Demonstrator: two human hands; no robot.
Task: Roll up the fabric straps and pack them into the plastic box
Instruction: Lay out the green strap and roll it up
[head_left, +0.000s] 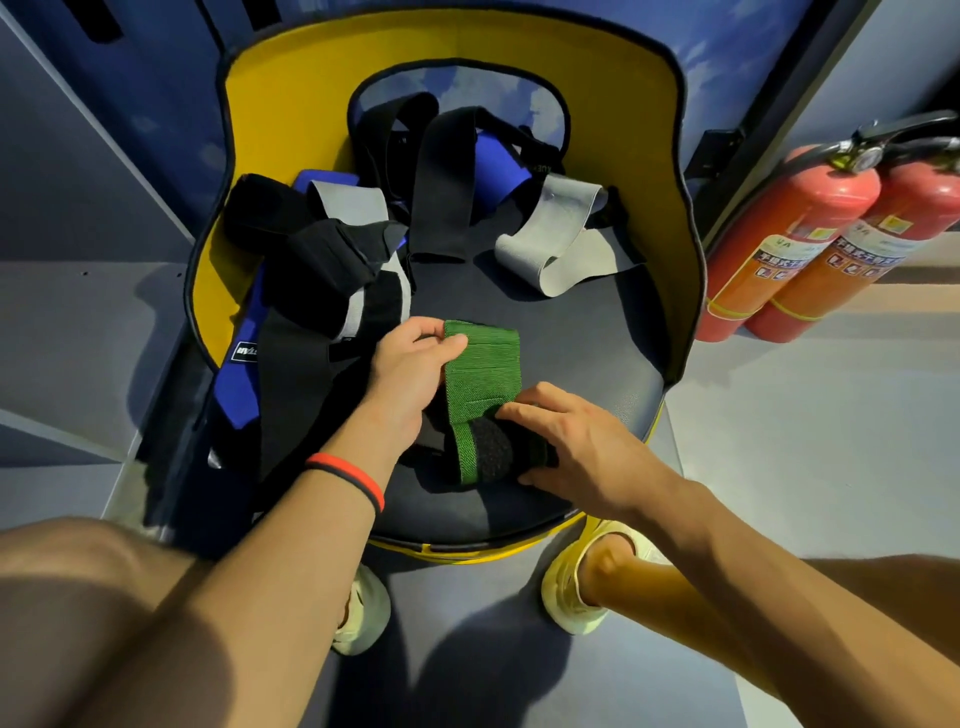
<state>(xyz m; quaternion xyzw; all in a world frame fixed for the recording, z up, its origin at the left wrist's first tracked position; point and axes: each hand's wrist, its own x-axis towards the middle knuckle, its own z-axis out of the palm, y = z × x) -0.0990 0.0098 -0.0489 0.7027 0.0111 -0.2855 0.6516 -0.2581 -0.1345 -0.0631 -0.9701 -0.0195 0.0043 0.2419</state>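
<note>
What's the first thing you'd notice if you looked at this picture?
The bright green strap in the middle of the dark seat, pinched at its far end by the left hand and gripped at its rolled near end by the right hand. Next, the chair's yellow back curving behind it, and two red fire extinguishers at the right.

Left hand (410, 369): thumb and fingers pinch the green strap (483, 364).
Right hand (571, 441): just right of the left hand, fingers curled round the strap's rolled end.
</note>
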